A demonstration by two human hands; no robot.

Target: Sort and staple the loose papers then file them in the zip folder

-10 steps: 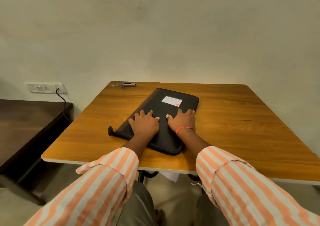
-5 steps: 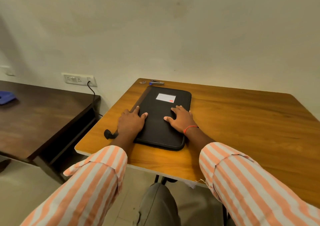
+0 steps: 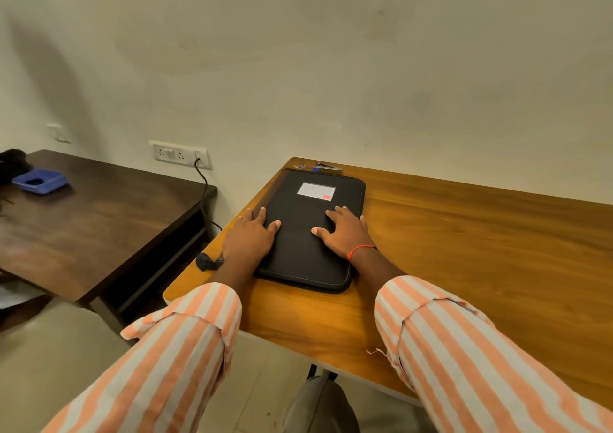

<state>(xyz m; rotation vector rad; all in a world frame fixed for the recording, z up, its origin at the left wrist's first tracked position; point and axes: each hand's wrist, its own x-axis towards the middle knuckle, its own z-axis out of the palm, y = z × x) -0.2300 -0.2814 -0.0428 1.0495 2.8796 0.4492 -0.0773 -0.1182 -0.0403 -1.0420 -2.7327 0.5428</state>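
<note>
At far left of the frame a dark side table (image 3: 99,213) carries a blue tray (image 3: 40,180), and a wall socket (image 3: 180,154) with a black cable (image 3: 203,187) sits above its right end. Compared with a moment ago the view has swung leftward, so these now fill more of the frame, and both hands have slid apart across the black zip folder (image 3: 310,233). The left hand (image 3: 250,238) now lies flat over the folder's left edge, fingers (image 3: 262,215) spread and gripping nothing. The right hand (image 3: 345,230), a red thread at its wrist, rests open-palmed on the folder's right half, also holding nothing. The folder lies closed on the wooden worktop (image 3: 464,250), in the centre of the frame, a white label (image 3: 315,190) near its far end. No loose papers show, so filing looks finished and the hands seem to be pressing the folder flat. Just beyond the folder lies a stapler (image 3: 326,167). A small black knob (image 3: 205,262) sits at the worktop's left edge. Nothing blocks the hands.
</note>
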